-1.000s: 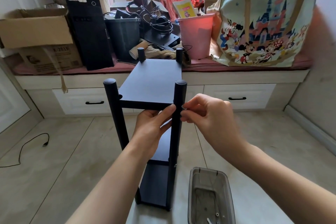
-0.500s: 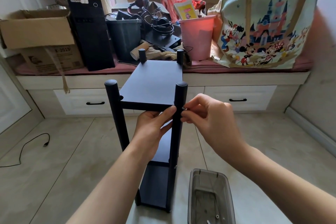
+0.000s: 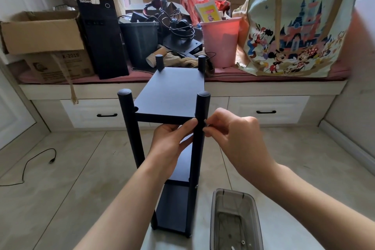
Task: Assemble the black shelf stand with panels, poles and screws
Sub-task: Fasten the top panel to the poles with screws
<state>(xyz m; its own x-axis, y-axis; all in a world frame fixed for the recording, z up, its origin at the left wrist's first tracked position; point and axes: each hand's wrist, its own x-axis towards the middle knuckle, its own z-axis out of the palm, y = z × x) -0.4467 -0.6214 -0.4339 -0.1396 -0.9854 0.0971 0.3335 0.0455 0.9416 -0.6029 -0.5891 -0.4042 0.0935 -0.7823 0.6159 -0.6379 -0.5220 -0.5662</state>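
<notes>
The black shelf stand (image 3: 172, 95) stands upright on the tiled floor, with stacked panels between round poles. My left hand (image 3: 172, 144) reaches under the top panel and its fingers rest against the near right pole (image 3: 199, 138). My right hand (image 3: 229, 134) is at the right side of that same pole, just below the top panel, with thumb and forefinger pinching a small screw (image 3: 205, 123) against it. A second screw head (image 3: 196, 186) shows lower on this pole. The near left pole (image 3: 129, 126) stands free.
A clear grey plastic box (image 3: 235, 221) with a few small parts lies on the floor at the front right. A window bench behind holds cardboard boxes, a black computer tower (image 3: 101, 38), a pink bucket (image 3: 221, 40) and a printed bag. A black cable (image 3: 36, 160) trails on the left floor.
Almost nothing differs. Both hands stay at the near right pole; the right fingers shift slightly on the screw and the view has tilted a little.
</notes>
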